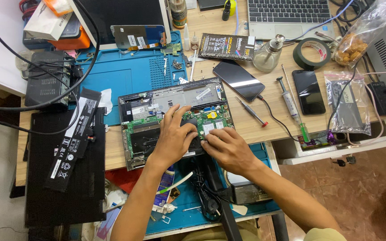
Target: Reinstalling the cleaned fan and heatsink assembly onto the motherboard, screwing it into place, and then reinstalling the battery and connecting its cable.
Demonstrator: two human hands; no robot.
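Left hand (174,135), right hand (227,147), both pressing on opened laptop (175,103)

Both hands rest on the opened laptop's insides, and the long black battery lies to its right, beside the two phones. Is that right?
Not quite. In the head view the left hand and right hand do rest on the opened laptop, but the long black battery lies to its left, on the black cover, not beside the two phones on the right.
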